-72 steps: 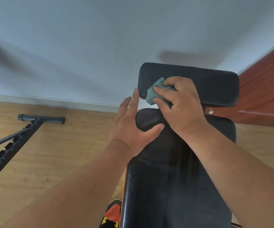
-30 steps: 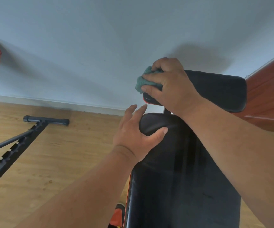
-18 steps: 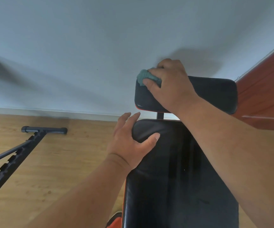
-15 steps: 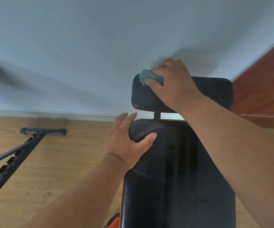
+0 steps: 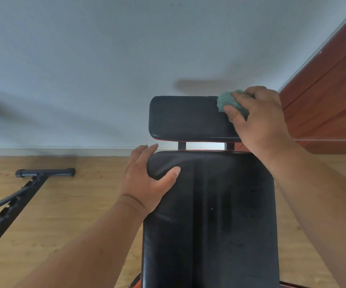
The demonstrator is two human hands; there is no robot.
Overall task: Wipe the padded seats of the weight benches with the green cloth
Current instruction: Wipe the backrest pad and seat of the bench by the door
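Progress: the green cloth (image 5: 227, 100), bunched in the curled right hand (image 5: 259, 121), now reaches the upper pad (image 5: 188, 119) at its right end (left corner moments ago), one pass likely done; left hand (image 5: 147, 183) clasps the long pad (image 5: 209, 215).

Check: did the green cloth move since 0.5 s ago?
Yes. The crumpled green cloth, in the right hand, slid rightward along the black padded headrest, from its left corner toward its right end.

Cloth (image 5: 228, 101) on head pad (image 5: 188, 118), behind long pad (image 5: 209, 215).
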